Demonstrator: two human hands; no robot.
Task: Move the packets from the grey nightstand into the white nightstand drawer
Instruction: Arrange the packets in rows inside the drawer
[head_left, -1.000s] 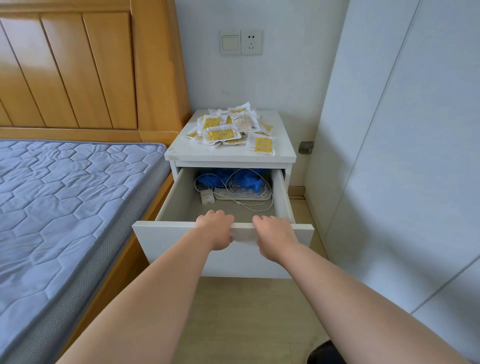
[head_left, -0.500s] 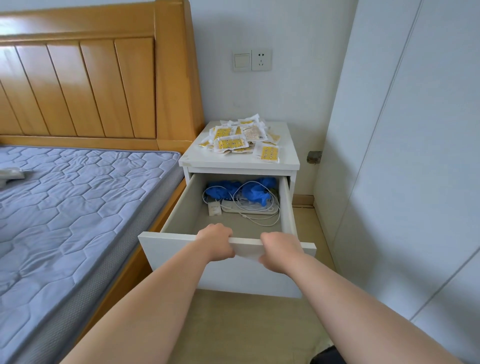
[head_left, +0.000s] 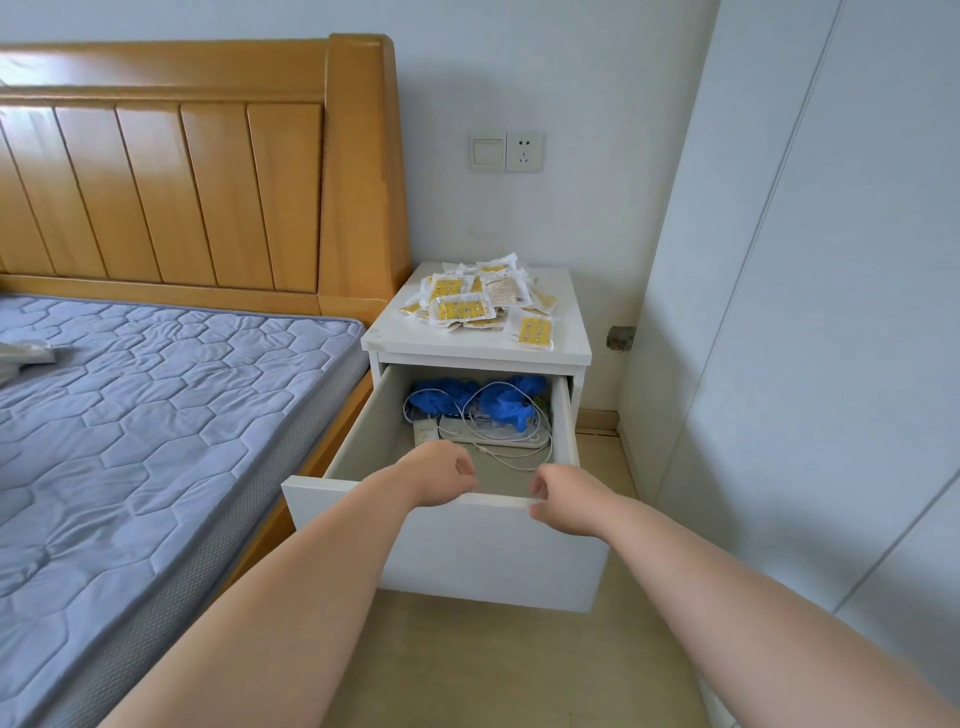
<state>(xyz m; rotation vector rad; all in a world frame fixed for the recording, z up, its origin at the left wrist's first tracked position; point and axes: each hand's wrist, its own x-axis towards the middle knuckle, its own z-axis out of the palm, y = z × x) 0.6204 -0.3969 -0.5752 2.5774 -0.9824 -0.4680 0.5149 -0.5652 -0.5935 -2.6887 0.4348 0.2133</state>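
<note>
Drawer (head_left: 447, 545): it stood pulled well out, seemingly farther than a second earlier. We judged it ready to fill.
Nightstand top (head_left: 467, 345): directly above the drawer.
Packets (head_left: 462, 310): a yellow-and-white heap on that top, above the drawer's back end, with none moved yet.
Drawer contents: a white cable (head_left: 519, 415), a power strip (head_left: 493, 442) and crumpled blue gloves (head_left: 501, 408), all at the drawer's back.
Left hand (head_left: 441, 475): over the drawer's front rim. Our earlier grip had loosened, and the fingers were loosely curled and held nothing.
Right hand (head_left: 566, 499): at the same rim, fingers curled. We could not tell whether it still pinched the rim.
Writing: the packet print was too small to read.
</note>
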